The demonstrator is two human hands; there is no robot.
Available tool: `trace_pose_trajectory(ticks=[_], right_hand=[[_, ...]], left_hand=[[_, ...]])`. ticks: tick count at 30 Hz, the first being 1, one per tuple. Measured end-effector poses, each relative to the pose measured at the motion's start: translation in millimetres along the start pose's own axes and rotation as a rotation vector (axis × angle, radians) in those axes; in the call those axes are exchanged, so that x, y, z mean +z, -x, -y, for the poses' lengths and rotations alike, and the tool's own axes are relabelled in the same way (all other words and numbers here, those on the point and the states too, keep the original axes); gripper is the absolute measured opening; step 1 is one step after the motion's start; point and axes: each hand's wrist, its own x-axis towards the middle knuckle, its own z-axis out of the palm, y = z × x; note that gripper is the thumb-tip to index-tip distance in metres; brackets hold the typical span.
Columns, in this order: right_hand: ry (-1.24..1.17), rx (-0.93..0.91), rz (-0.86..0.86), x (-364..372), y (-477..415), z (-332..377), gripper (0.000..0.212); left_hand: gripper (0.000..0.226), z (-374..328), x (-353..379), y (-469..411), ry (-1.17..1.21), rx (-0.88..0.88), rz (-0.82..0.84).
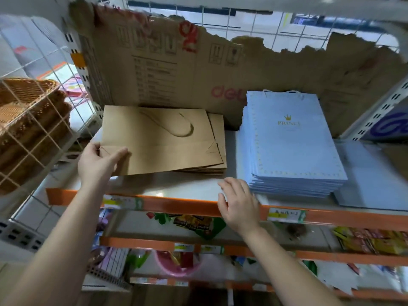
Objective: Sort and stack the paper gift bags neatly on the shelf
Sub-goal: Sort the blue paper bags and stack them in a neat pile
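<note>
At mid-left the left hand [97, 161] pinches the top brown bag [163, 140], likely squaring it up; the right hand [239, 202] has its fingers [229, 183] spread, empty.

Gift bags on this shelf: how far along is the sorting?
Done: the blue bags sit in a squared stack. In hand: the left hand grips the top brown bag, askew on the brown pile; the right hand rests at the shelf edge. Left: squaring that pile.
</note>
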Motion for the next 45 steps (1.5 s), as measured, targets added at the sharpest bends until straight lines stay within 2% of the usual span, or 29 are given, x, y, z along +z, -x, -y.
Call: trace_pose_trajectory(ticks=[5, 9, 13, 16, 20, 27, 29, 31, 34, 39, 45], right_hand=[[0.064, -0.045, -0.101, 8, 2, 1, 0.037], [0.1, -0.077, -0.126, 12, 2, -1, 0.035], [0.109, -0.069, -0.11, 13, 2, -1, 0.034], [0.117, -0.062, -0.096, 14, 2, -2, 0.034], [0.126, -0.075, -0.115, 14, 2, -1, 0.037], [0.138, -0.065, -0.105, 11, 2, 0, 0.034], [0.099, -0.039, -0.067, 8, 2, 1, 0.033], [0.013, -0.004, -0.017, 2, 2, 4, 0.033], [-0.126, 0.007, -0.003, -13, 3, 6, 0.035], [-0.187, -0.03, -0.252, -67, 9, -8, 0.03], [-0.103, 0.182, -0.444, -138, 34, -84, 0.031]], left_hand=[[0.062, -5, 4, -7, -0.128, -0.001, 0.081], [0.053, -12, 13, -1, -0.192, 0.048, 0.112], [0.041, -15, 23, 0, -0.184, 0.114, 0.102], [0.045, -13, 28, -8, -0.238, 0.136, 0.057], [0.065, -9, 37, -17, -0.404, 0.137, 0.063], [0.065, -16, 50, -12, -0.777, 0.194, -0.02], [0.059, -21, 51, -3, -0.803, 0.305, -0.06], [0.049, -27, 55, 13, -0.749, 0.487, -0.056], [0.043, -43, 71, 44, -0.634, 0.679, 0.03], [0.043, -87, 111, 107, -0.487, 0.912, 0.166], [0.044, -136, 166, 184, -0.44, 1.11, 0.239]])
